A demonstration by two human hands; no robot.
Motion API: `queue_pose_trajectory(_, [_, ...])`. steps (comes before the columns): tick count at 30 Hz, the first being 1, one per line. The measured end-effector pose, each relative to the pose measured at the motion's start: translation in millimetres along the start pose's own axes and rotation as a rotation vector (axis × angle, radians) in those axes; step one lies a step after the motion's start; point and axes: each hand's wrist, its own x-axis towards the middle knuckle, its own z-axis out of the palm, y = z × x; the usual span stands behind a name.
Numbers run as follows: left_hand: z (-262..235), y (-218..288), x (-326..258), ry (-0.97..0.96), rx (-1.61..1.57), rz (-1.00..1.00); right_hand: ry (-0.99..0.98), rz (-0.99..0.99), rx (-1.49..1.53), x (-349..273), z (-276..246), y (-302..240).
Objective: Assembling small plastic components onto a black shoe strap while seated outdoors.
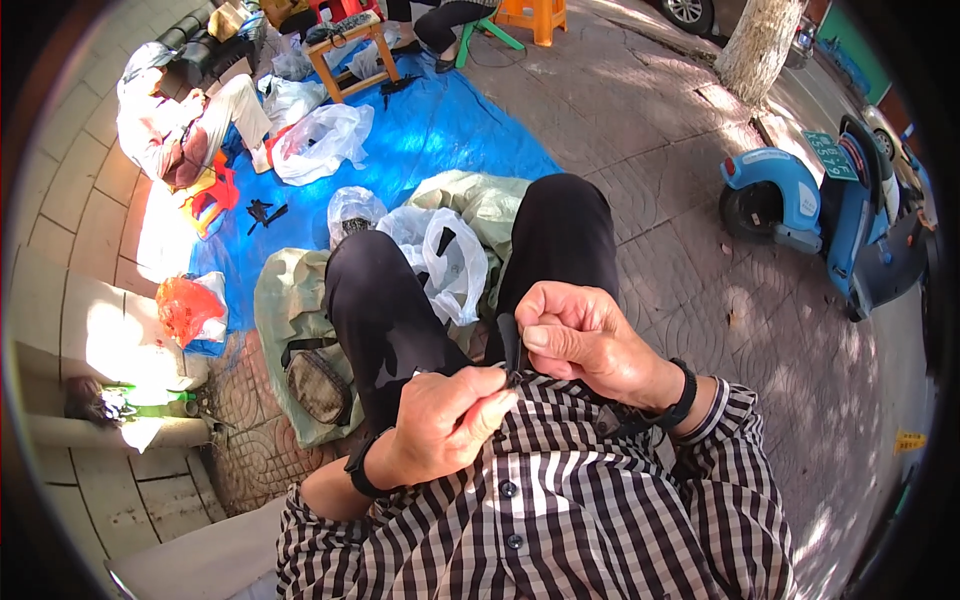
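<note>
In front of my lap, both hands pinch a small, narrow black piece (pixel 510 343); its exact kind is too small to make out. My left hand (pixel 440 422) is closed at its lower end, thumb against forefinger. Higher up, my right hand (pixel 585 340) is closed too, fingers curled beside the strip's upper part. The fingertips of the two hands are close together. Just beyond, between my knees, lies a clear plastic bag (pixel 465 272) with black pieces in it. A second clear bag (pixel 352 208) with dark contents sits by my left knee.
Pale green sacking (pixel 285 300) lies under my legs, with a brown checked pouch (pixel 320 385) on it. Ahead spreads a blue tarp (pixel 440 135). A person (pixel 165 125) sits at far left, near a wooden stool (pixel 345 50). A blue scooter (pixel 800 200) stands right, a tree (pixel 760 50) behind.
</note>
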Motion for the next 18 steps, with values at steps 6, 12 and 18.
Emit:
queue_pose_trajectory(6, [1,-7,-1,0.063,-0.448,-0.339,0.073,-0.131,-0.076,9,-1,-9])
queue_pose_trajectory(12, [-9,-5,4,0.06,-0.546,-0.391,-0.041,-0.005,-0.094,12,2,7])
queue_pose_trajectory(18, [-8,-15,4,0.002,-0.614,-0.564,0.252,-0.219,-0.589,22,23,5])
